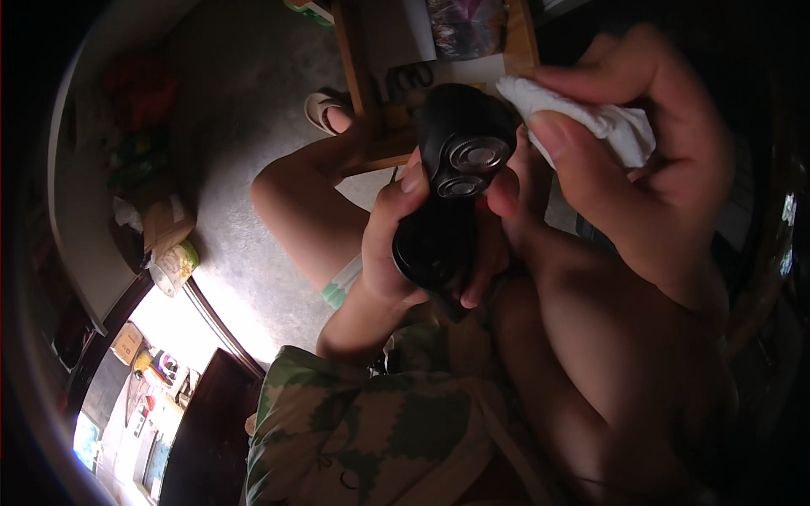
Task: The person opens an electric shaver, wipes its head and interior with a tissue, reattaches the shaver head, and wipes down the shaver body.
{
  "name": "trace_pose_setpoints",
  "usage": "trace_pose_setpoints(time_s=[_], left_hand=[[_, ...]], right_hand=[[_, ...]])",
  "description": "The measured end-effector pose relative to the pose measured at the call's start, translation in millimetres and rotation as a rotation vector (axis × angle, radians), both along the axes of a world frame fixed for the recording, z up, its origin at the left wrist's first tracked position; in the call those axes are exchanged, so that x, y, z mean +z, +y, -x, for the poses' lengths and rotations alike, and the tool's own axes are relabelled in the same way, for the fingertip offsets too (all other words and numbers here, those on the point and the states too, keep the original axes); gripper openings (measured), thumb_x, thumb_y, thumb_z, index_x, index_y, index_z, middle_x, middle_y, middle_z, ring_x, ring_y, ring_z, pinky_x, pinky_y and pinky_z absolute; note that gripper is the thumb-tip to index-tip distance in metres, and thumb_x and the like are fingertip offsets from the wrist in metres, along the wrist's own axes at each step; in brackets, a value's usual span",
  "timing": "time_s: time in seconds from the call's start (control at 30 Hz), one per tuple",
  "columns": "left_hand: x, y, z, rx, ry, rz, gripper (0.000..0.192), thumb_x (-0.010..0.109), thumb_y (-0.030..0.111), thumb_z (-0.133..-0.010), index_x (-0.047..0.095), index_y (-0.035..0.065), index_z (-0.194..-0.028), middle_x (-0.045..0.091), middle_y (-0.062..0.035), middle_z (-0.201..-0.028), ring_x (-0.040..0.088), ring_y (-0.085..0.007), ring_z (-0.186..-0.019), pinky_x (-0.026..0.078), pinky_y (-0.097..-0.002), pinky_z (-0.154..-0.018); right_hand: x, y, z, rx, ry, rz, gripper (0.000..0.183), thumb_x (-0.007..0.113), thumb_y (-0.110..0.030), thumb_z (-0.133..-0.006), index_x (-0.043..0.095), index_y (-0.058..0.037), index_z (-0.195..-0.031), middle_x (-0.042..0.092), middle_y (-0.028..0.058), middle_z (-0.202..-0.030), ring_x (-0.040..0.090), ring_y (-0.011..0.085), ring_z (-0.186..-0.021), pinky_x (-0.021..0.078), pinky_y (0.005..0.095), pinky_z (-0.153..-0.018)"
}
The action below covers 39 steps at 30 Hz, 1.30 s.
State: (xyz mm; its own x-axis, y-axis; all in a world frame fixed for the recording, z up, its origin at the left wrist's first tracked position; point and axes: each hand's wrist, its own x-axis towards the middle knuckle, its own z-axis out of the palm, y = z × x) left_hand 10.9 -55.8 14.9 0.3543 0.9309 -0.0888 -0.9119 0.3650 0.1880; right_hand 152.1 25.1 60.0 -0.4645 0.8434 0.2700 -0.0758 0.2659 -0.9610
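My left hand point(405, 234) is closed around a black rotary electric shaver point(465, 126). Its head is uppermost, and two round metal-rimmed cutters show on it. Part of the shaver's body lies in shadow between my fingers. Just right of the shaver head, my right hand point(633, 145) pinches a folded white tissue point(588, 120) between thumb and fingers. One corner of the tissue reaches close to the shaver head; whether they touch I cannot tell.
Beyond my hands stands an open wooden drawer or box point(357, 76) with a plastic bag point(468, 28) and dark items inside. My bare legs and a patterned green-and-white garment point(380, 430) lie below. A cardboard box point(166, 221) and bags are at the left, near a bright doorway.
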Motion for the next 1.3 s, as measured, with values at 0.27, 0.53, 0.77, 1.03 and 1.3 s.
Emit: trace_pose_setpoints(time_s=[0.27,0.53,0.77,1.03,1.3], left_hand=[[-3.1,-3.2,1.5,-0.027,-0.087,0.004,0.049,0.040,0.038,-0.083,0.033,-0.0021,-0.109,0.049,-0.0198,-0.093,0.049,-0.0228,-0.036,0.040,-0.0264,-0.031],[14.9,0.9,6.7,-0.087,0.227,0.108,0.044,0.042,0.034,-0.081,0.033,0.0040,-0.113,0.052,-0.0176,-0.088,0.049,-0.0226,-0.037,0.041,-0.0265,-0.031],[19.1,1.5,-1.2,0.108,0.354,0.239,0.021,0.043,0.023,-0.085,0.037,0.0089,-0.098,0.051,-0.0147,-0.086,0.055,-0.0214,-0.053,0.047,-0.0292,-0.035],[9.8,2.7,-3.7,0.233,0.478,0.040,0.008,0.044,0.009,-0.085,0.040,0.0056,-0.090,0.055,-0.0113,-0.091,0.051,-0.0123,-0.083,0.040,-0.0248,-0.076],[9.3,5.8,-5.2,0.310,0.705,-0.084,0.008,0.045,0.008,-0.084,0.039,0.0035,-0.088,0.055,-0.0101,-0.084,0.052,-0.0122,-0.078,0.041,-0.0243,-0.073]], right_hand=[[6.1,-2.7,2.2,-0.056,-0.073,0.028,0.013,0.055,0.005,-0.074,0.049,0.0032,-0.085,0.051,0.0046,-0.069,0.046,0.0038,-0.060,0.0345,0.0153,-0.054],[13.7,2.1,-0.2,0.098,-0.125,-0.197,0.020,0.060,0.005,-0.071,0.051,0.0032,-0.089,0.053,0.0089,-0.075,0.050,0.0071,-0.059,0.0394,0.0163,-0.053],[-20.6,-17.0,-11.0,-0.042,-0.177,-0.130,0.021,0.052,-0.005,-0.080,0.050,0.0069,-0.097,0.057,0.0092,-0.081,0.057,0.0158,-0.072,0.0460,0.0210,-0.065],[13.6,3.6,4.0,0.063,-0.295,-0.384,0.019,0.061,0.007,-0.067,0.055,0.0043,-0.085,0.053,0.0051,-0.066,0.048,0.0059,-0.053,0.0337,0.0179,-0.044],[7.2,4.6,5.0,-0.102,-0.467,-0.431,0.021,0.059,0.009,-0.066,0.055,0.0019,-0.086,0.054,0.0070,-0.071,0.049,0.0070,-0.058,0.0383,0.0172,-0.052]])
